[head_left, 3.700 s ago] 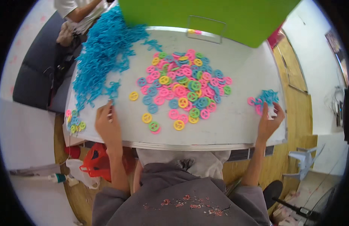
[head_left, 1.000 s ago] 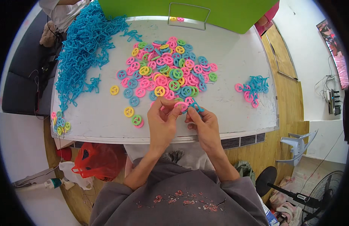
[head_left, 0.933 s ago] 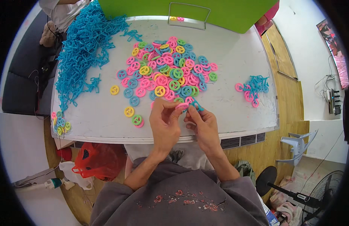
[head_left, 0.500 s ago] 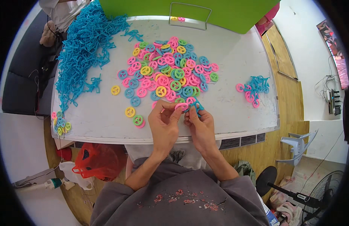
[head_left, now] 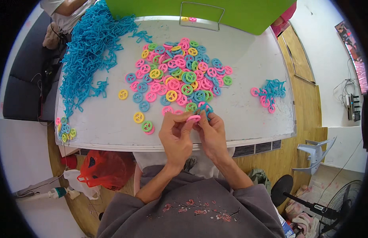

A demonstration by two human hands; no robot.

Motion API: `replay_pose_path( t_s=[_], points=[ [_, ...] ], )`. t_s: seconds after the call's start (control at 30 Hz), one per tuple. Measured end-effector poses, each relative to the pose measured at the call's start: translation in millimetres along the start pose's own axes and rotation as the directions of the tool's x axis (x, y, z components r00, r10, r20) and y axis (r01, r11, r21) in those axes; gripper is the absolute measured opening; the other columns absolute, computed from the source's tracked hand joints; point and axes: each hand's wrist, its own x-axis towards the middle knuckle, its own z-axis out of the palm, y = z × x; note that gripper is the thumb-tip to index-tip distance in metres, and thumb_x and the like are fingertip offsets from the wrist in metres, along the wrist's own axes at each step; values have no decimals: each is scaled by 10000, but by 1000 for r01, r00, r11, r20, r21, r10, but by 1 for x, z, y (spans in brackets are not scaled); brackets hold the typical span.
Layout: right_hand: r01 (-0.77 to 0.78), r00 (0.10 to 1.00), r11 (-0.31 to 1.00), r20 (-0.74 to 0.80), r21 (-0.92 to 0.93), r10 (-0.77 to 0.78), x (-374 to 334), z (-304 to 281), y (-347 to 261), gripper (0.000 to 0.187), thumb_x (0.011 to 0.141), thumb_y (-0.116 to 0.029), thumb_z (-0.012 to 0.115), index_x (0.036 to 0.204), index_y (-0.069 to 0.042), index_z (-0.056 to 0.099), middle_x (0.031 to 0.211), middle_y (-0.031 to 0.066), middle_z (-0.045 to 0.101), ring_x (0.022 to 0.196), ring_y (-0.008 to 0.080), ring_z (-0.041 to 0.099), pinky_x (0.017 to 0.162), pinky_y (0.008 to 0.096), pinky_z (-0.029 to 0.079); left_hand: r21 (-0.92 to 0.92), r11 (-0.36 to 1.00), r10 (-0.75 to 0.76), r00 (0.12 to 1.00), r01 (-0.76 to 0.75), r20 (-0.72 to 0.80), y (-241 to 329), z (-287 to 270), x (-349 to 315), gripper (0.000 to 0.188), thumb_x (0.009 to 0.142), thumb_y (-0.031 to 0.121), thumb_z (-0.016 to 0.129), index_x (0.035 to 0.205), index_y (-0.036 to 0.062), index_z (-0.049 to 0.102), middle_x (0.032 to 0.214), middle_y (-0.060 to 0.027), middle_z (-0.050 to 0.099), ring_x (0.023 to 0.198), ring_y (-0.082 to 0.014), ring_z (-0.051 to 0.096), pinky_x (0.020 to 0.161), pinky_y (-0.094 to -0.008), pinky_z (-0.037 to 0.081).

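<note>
Head view: near the table's (head_left: 247, 119) front edge, my left hand (head_left: 176, 138) pinches a pink wheel (head_left: 194, 118), my right hand (head_left: 213, 138) a blue piece (head_left: 207, 107); small blue-and-pink cluster (head_left: 274, 88) near the right edge, many wheels (head_left: 186, 75) loose mid-table.

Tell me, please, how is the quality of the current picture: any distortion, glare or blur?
Head view: fisheye distortion bows the near edge of the white table, with black corners; head view: the white wall looks bright; head view: spokes show clearly in the wheel pile, but the pink wheel in the left hand looks less distinct.
</note>
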Motion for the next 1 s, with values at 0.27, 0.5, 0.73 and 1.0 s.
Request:
replay_pose_path(
  t_s=[0.27, 0.5, 0.73, 1.0],
  points=[
    [226, 973, 927, 107, -301, -202, 1, 2, -10, 207, 938, -191, 578, 1005, 4, 594, 911, 38, 630, 782, 110, 566, 711, 259, 459, -268, 957, -123, 992, 114, -17, 8, -10, 7, 96, 907, 34, 582, 981, 1, 531, 953, -74, 599, 893, -147, 597, 830, -294, 505],
    [226, 973, 891, 127, -393, -191, -1, 0, -6, 173, 932, -164, 584, 974, 0, 618, 845, 31, 636, 770, 95, 562, 701, 243, 448, -295, 925, -241, 970, 238, 27, 3, -15, 14, 45, 898, -7, 577, 916, -6, 536, 941, -89, 633, 883, -125, 593, 796, -254, 475],
    [-13, 999, 985, 47, -172, 22, -2, 1, -1, 182, 929, -173, 590, 960, 0, 637, 831, 35, 645, 757, 86, 577, 685, 235, 459, 29, 999, -13, 999, 15, -42, -3, -12, 11, 64, 880, -37, 586, 927, -21, 545, 893, -68, 589, 817, -122, 593, 748, -237, 476],
    [53, 995, 929, 97, -366, -18, 3, 3, -28, 214, 883, -135, 645, 1035, 13, 612, 945, 61, 637, 844, 107, 598, 782, 260, 487, -2, 1000, 1, 999, -1, 42, 3, -20, 15, 138, 883, -21, 589, 1021, -26, 597, 975, -68, 551, 872, -132, 601, 760, -238, 471]
  ],
)
